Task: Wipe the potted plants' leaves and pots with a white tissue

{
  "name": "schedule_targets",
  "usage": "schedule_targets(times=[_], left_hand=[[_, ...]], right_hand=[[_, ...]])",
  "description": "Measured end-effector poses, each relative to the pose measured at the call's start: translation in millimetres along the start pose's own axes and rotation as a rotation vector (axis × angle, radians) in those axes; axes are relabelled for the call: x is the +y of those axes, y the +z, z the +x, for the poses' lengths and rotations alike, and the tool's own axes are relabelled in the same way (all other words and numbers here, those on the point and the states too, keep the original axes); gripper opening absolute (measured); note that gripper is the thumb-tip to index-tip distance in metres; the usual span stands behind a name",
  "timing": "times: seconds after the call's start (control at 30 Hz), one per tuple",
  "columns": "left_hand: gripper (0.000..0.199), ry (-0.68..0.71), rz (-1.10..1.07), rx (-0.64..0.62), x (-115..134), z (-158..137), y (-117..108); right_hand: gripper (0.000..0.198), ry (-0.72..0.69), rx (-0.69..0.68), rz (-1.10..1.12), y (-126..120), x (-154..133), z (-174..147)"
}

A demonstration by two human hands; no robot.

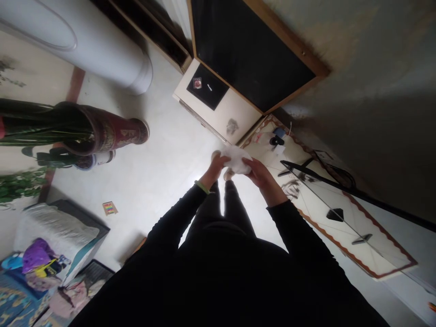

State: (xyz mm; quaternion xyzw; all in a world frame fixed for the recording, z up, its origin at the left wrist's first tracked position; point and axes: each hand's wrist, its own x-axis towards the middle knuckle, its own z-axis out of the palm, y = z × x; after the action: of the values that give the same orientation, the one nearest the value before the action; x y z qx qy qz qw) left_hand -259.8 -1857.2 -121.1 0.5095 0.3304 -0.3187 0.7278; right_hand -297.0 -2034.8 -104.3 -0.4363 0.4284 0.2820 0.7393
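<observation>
A crumpled white tissue or thin cloth (237, 159) is stretched between my two hands, in front of my body and above the floor. My left hand (214, 170), with a light green band at the wrist, pinches its left edge. On the opposite side, my right hand (258, 172) grips the right edge with thumb and fingers. The exact material is too blurred to tell. Beyond my hands stands a pale cabinet (213, 119), and on its top a black mat (207, 86) bears a small box and a little white piece. A grey smudge or crumpled bit (232, 126) shows nearer its edge.
To the right, a long low stand (371, 240) bears a television (327, 184) and small items. A large dark panel (252, 50) rises behind the cabinet. At left are a red plant pot (112, 129), a white column (112, 50), a colourful packet (110, 208) and piled clothes (39, 256).
</observation>
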Motion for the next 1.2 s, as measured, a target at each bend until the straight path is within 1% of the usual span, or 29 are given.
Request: schedule_targets(times=[0.1, 0.17, 0.2, 0.27, 0.3, 0.37, 0.4, 0.43, 0.47, 0.5, 0.57, 0.6, 0.67, 0.77, 0.8, 0.87, 0.93, 1.0, 1.03, 1.07, 1.17, 1.2], left_hand=[[0.027, 0.062, 0.067, -0.023, -3.0, 3.4, -16.5], [0.038, 0.095, 0.127, -0.037, -0.5, 3.8, -28.7], [0.044, 0.119, 0.151, -0.041, 3.0, 3.2, -33.9], [0.060, 0.201, 0.179, -0.062, 15.3, 0.3, -40.8], [0.068, 0.260, 0.211, -0.099, 24.1, -2.0, -41.8], [0.078, 0.368, 0.348, -0.239, 44.9, -7.6, -39.5], [0.078, 0.390, 0.446, -0.329, 55.5, -10.8, -36.9], [0.072, 0.381, 0.549, -0.406, 65.1, -14.1, -34.3], [0.061, 0.350, 0.650, -0.448, 72.8, -17.3, -32.4], [0.050, 0.319, 0.724, -0.448, 78.0, -20.3, -31.8], [0.036, 0.277, 0.763, -0.374, 79.8, -25.5, -35.8], [0.034, 0.267, 0.728, -0.320, 76.4, -27.8, -40.1], [0.033, 0.244, 0.587, -0.231, 62.6, -32.7, -50.4], [0.038, 0.171, 0.322, -0.152, 32.1, -41.9, -58.7], [0.041, 0.149, 0.240, -0.144, 21.4, -45.2, -57.9], [0.052, 0.116, 0.125, -0.166, 1.5, -51.8, -51.3], [0.059, 0.088, 0.080, -0.212, -14.5, -58.1, -40.7], [0.060, 0.098, 0.070, -0.228, -24.7, -64.9, -29.0], [0.058, 0.140, 0.062, -0.214, -27.3, -68.8, -23.2], [0.055, 0.213, 0.054, -0.191, -28.3, -73.0, -17.5], [0.039, 0.526, 0.074, -0.132, -26.3, -85.4, -1.5], [0.034, 0.588, 0.097, -0.143, -25.9, -88.0, 3.2]], right_hand=[[0.061, -0.111, 0.090, -0.092, 0.2, -2.4, -1.4], [0.058, -0.163, 0.103, -0.134, 1.1, -8.6, -3.8], [0.057, -0.185, 0.088, -0.162, 2.4, -13.0, -5.4], [0.055, -0.223, 0.015, -0.259, 6.8, -23.4, -9.4], [0.054, -0.234, -0.040, -0.327, 9.8, -29.0, -11.6], [0.051, -0.243, -0.164, -0.456, 15.8, -39.6, -15.8], [0.049, -0.246, -0.214, -0.502, 18.1, -44.3, -17.3], [0.047, -0.256, -0.248, -0.539, 19.3, -48.4, -18.1], [0.044, -0.271, -0.265, -0.571, 19.3, -51.7, -17.9], [0.042, -0.290, -0.263, -0.598, 18.0, -54.0, -16.7], [0.039, -0.302, -0.218, -0.610, 12.0, -55.3, -11.3], [0.040, -0.290, -0.188, -0.580, 8.1, -54.0, -7.5], [0.046, -0.243, -0.143, -0.471, 1.5, -47.7, 0.0], [0.054, -0.200, -0.131, -0.340, -0.5, -33.6, 6.6], [0.054, -0.209, -0.128, -0.327, 1.1, -29.5, 7.1], [0.049, -0.255, -0.109, -0.329, 5.8, -24.4, 6.8], [0.041, -0.322, -0.085, -0.362, 10.4, -24.3, 5.4], [0.035, -0.381, -0.068, -0.403, 13.5, -27.1, 3.1], [0.033, -0.390, -0.065, -0.417, 14.5, -28.2, 1.3], [0.032, -0.381, -0.070, -0.426, 15.5, -28.3, -1.1], [0.025, -0.248, -0.129, -0.475, 18.0, -18.7, -11.5], [0.022, -0.199, -0.149, -0.501, 18.5, -12.1, -15.3]])
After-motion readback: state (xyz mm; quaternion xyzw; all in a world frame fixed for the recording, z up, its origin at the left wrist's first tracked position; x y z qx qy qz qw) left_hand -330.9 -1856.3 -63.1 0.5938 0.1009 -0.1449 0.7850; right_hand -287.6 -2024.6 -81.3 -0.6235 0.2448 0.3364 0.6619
